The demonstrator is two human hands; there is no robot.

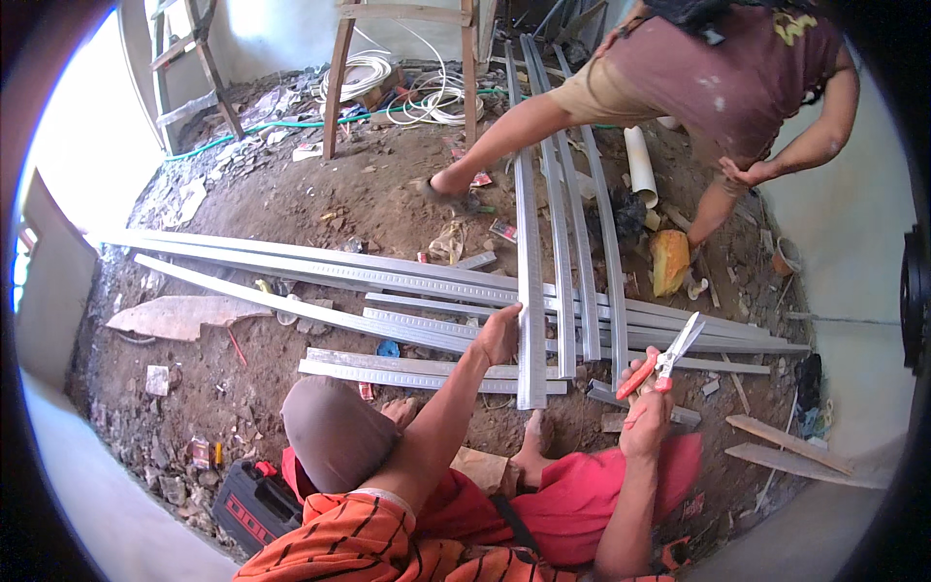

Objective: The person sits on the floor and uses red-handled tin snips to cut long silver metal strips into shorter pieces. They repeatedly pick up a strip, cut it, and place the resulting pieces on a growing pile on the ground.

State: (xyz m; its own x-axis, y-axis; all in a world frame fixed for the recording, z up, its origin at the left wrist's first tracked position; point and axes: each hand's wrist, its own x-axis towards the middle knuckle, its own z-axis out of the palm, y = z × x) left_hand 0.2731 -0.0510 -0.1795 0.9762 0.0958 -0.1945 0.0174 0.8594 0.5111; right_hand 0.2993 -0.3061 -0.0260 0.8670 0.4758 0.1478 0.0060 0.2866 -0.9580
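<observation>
My left hand is closed on the edge of a long silver metal channel, a short way above its near end. The channel runs away from me across other metal profiles. To the right of it, my right hand grips a pair of tin snips by the red handles. The snips' blades point up and to the right, slightly apart, and touch no metal. Several similar channels lie alongside the held one. Beneath them, crosswise, lies a bundle of long profiles.
A co-worker in a maroon shirt bends over at the far right, legs astride the channels. A wooden ladder and coiled white cable are at the back. Beside me are a black toolbox and wood strips. Rubble covers the dirt floor.
</observation>
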